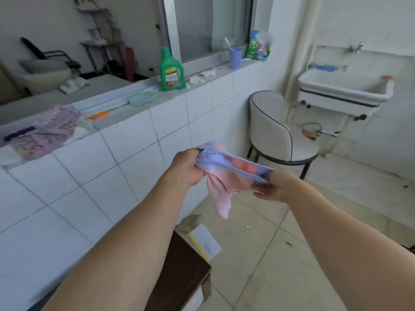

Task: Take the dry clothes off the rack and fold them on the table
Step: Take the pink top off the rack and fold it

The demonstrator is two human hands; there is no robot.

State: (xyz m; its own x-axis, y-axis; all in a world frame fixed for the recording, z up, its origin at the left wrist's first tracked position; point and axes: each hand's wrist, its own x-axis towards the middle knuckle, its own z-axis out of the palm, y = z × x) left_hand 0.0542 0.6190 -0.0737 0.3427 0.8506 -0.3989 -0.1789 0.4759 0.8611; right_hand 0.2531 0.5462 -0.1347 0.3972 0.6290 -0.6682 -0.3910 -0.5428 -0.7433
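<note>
I hold a small pink and lilac garment in mid air in front of me, stretched between both hands. My left hand grips its left end with curled fingers. My right hand pinches its right end, thumb on top. A pink part of the cloth hangs down between them. On the tiled ledge at the left lies a pile of pink and purple patterned clothes. No drying rack is in view.
A green detergent bottle, a blue cup and a brush stand on the ledge and sill. A white round chair and a wall sink are at the right. A brown box sits on the floor below my arms.
</note>
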